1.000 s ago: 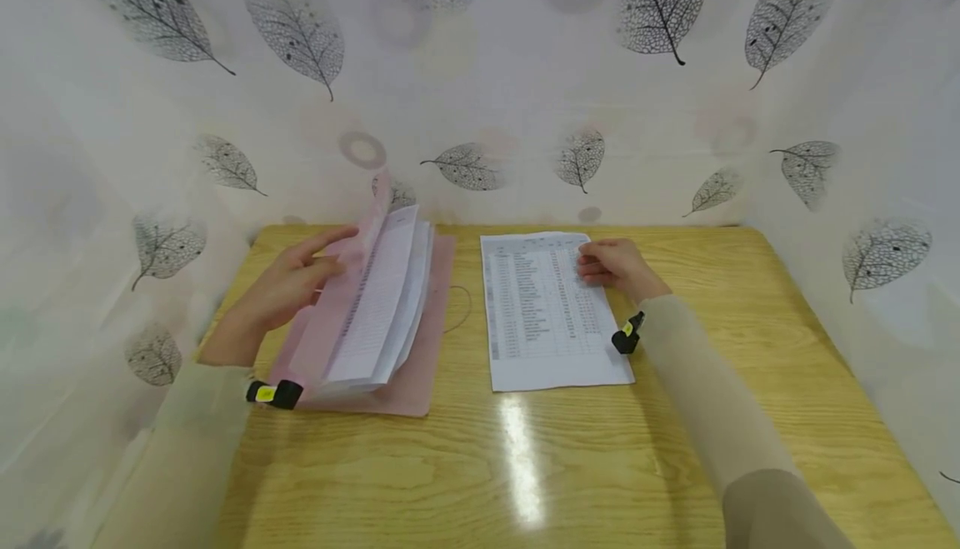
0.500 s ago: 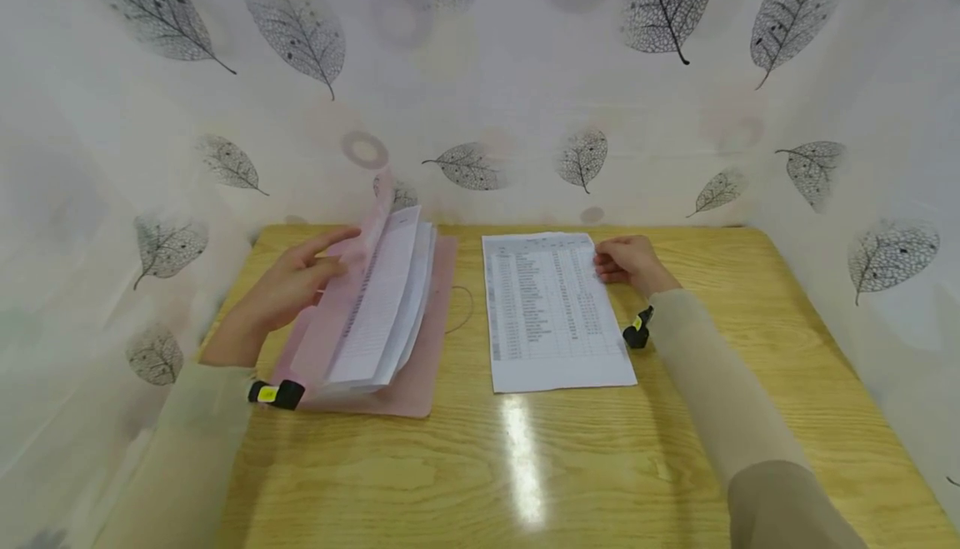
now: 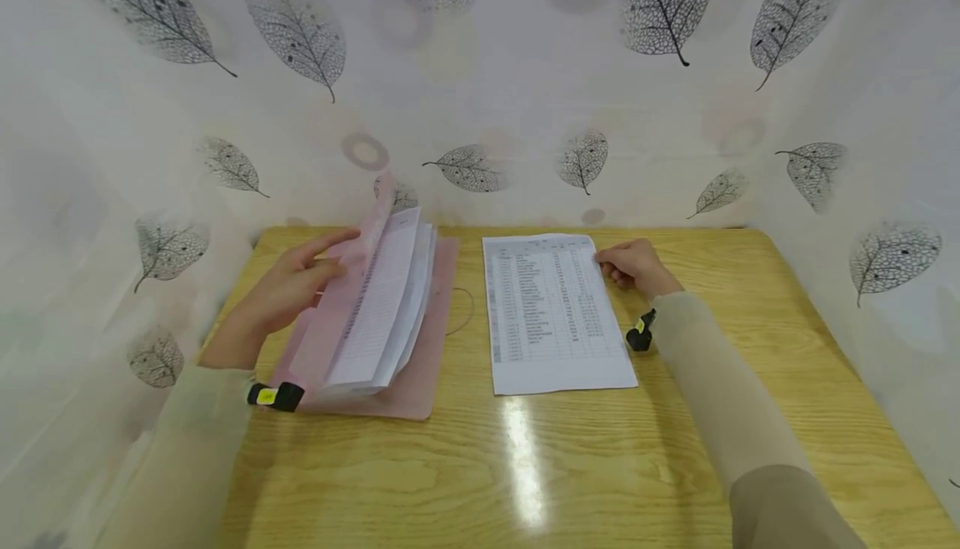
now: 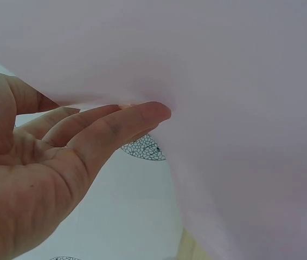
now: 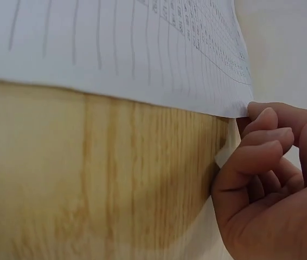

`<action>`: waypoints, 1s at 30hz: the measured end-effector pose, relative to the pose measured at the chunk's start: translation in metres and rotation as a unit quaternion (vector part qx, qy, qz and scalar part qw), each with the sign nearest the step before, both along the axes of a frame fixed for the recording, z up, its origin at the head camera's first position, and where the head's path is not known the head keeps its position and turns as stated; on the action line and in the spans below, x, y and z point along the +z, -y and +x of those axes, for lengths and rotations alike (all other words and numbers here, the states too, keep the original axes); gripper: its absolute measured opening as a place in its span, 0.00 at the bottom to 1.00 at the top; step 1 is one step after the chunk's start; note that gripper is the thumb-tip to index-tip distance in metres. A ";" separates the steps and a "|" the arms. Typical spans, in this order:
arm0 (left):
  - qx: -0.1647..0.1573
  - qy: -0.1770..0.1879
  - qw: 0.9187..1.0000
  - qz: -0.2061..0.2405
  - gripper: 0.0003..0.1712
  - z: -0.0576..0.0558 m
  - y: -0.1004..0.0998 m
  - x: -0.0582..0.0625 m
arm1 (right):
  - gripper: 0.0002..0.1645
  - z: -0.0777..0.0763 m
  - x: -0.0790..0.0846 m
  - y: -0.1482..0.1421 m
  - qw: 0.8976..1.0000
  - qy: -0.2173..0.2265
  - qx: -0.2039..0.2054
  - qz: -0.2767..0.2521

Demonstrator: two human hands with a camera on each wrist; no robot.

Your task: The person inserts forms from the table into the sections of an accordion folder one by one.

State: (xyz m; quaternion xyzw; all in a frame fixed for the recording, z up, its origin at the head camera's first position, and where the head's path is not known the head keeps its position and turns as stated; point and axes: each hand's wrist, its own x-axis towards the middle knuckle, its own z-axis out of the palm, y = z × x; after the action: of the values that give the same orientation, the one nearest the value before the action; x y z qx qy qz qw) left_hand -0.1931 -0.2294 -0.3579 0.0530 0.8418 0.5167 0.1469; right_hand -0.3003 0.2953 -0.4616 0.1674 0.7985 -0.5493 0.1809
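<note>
My left hand holds the pink cover of a folder raised, its fingers fairly straight against it. In the left wrist view the fingertips touch the translucent pink cover. Several white sheets stand fanned inside the folder, leaning right. To the right lies a printed table sheet, flat and facing up. My right hand pinches its right edge near the top; in the right wrist view thumb and finger meet at the paper's edge, with the other fingers curled below.
A thin elastic cord loops out from the folder's right side. Everything rests on a wooden table. White curtain with leaf prints hangs behind and at both sides.
My right hand has slid rightward from over the sheet's upper right part to its edge, and its fingers have curled in. The left hand and the folder stay almost still.
</note>
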 end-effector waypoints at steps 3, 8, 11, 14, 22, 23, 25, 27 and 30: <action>-0.002 0.000 1.000 -0.007 0.34 0.000 -0.001 0.000 | 0.13 0.002 0.001 0.000 1.000 -0.003 0.004 0.012; -0.004 -0.002 1.000 -0.001 0.34 -0.001 0.000 -0.001 | 0.17 0.005 0.004 0.001 0.999 -0.006 0.007 0.045; -0.002 -0.006 1.000 0.008 0.34 0.000 0.000 -0.001 | 0.23 0.007 0.007 0.001 0.998 -0.009 0.018 0.066; -0.002 -0.009 1.000 0.013 0.34 -0.001 0.001 -0.001 | 0.27 0.010 0.008 0.002 0.994 -0.023 0.038 0.095; 0.003 -0.012 1.000 0.011 0.34 -0.002 0.000 0.000 | 0.26 0.023 0.006 0.004 0.986 -0.098 0.076 0.111; 0.005 -0.011 1.000 0.011 0.34 -0.002 0.000 0.000 | 0.27 0.025 0.006 0.004 0.987 -0.101 0.077 0.102; 0.007 -0.010 1.000 0.012 0.34 -0.002 0.001 0.000 | 0.29 0.027 0.006 0.004 0.990 -0.097 0.072 0.078; 0.009 -0.008 1.000 0.018 0.34 -0.002 0.000 0.000 | 0.32 0.030 0.006 0.003 0.994 -0.074 0.059 0.048; 0.008 -0.007 1.000 0.026 0.34 -0.003 0.000 -0.002 | 0.37 0.034 0.004 0.002 0.999 -0.030 0.038 -0.002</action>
State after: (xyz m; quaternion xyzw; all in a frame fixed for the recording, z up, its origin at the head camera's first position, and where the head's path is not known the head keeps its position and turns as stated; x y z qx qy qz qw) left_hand -0.1957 -0.2294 -0.3598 0.0534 0.8297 0.5389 0.1355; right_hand -0.2666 0.2933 -0.4571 0.1205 0.8080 -0.5486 0.1780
